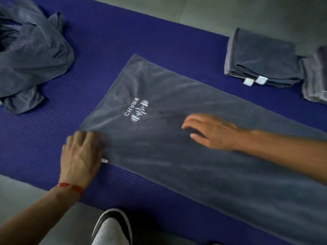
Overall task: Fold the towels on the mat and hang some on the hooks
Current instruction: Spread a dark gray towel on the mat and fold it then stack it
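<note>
A long grey towel [177, 156] with a white embroidered logo lies spread flat and diagonal on the blue ribbed mat [44, 147]. My left hand [81, 154] rests on the towel's near-left corner, fingers bent over the edge beside a small white tag. My right hand [210, 131] lies flat on the middle of the towel, fingers straight and pointing left, slightly blurred. A stack of folded grey towels [261, 57] sits at the mat's far right edge. A heap of unfolded grey towels [31, 53] lies at the far left. No hooks are in view.
A second folded grey stack [316, 76] is cut off by the right edge of the view. Grey floor [212, 13] surrounds the mat. My white and black shoe [111, 228] stands on the floor just below the mat's near edge.
</note>
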